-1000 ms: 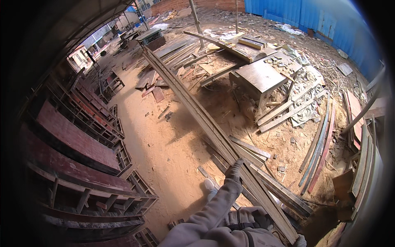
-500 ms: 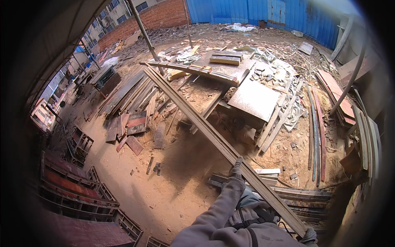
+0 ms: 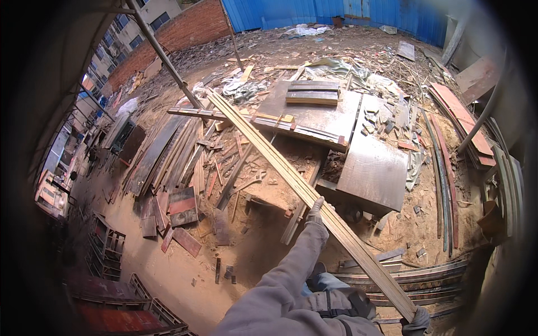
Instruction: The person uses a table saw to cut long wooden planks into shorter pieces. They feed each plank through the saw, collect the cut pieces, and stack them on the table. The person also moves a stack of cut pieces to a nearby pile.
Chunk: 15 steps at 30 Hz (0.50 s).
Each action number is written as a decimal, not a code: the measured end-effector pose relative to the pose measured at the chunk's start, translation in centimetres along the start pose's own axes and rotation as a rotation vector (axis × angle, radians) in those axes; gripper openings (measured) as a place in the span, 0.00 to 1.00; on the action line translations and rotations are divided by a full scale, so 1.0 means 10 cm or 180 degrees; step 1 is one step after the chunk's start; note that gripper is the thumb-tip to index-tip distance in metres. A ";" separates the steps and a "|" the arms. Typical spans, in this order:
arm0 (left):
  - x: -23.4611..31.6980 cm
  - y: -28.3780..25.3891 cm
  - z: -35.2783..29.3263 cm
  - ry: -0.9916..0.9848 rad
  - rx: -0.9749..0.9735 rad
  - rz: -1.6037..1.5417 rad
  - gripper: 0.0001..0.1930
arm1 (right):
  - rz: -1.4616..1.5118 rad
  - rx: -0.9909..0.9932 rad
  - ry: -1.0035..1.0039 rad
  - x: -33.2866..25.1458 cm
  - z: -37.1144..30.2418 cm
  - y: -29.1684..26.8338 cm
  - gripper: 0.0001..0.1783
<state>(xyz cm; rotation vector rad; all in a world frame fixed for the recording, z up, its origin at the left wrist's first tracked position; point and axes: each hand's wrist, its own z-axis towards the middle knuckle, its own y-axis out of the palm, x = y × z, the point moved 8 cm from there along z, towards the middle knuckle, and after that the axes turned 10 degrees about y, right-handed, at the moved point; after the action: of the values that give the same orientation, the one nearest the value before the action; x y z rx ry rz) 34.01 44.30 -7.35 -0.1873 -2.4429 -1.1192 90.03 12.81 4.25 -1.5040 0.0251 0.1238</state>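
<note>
A bundle of long, narrow wooden boards (image 3: 274,158) runs slantwise from the far left down to the lower right. My left hand (image 3: 316,213), in a grey glove, is closed around the boards about midway along. At their near end my right hand (image 3: 416,322), gloved too, grips the bundle; part of its fingers is hidden. The far end of the boards passes over a long strip of wood (image 3: 314,136) along the near edge of a metal-topped bench (image 3: 372,176). I cannot tell whether they touch it.
Short stacked boards (image 3: 312,93) lie on the bench. Loose planks (image 3: 168,154) and reddish panel offcuts (image 3: 183,207) cover the ground at left. A slanting pole (image 3: 165,59) stands beyond. More long boards (image 3: 414,277) lie beside my legs, with dark frames (image 3: 106,249) at lower left.
I have moved toward the bench, which now appears nearer and larger. The boards have come forward with me and their lit face shows paler. Both hands keep hold.
</note>
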 end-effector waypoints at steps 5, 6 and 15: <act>0.70 0.74 1.30 -0.0197 -0.0210 0.0418 0.20 | 0.0159 0.0139 0.0450 -1.38 1.16 -0.39 0.38; 0.83 0.89 1.58 -0.0115 -0.0337 0.0450 0.20 | 0.0021 0.0152 0.0474 -1.67 1.38 -0.50 0.36; 1.48 2.11 3.41 -0.0109 -0.0630 0.0138 0.28 | -0.1010 -0.0083 0.0679 -3.05 3.60 -1.56 0.32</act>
<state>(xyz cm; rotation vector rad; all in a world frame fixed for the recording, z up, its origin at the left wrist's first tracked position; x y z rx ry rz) 15.59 82.85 -5.84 -0.3214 -2.3434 -1.3482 59.05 45.65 25.02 -1.5227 -0.0442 -0.2921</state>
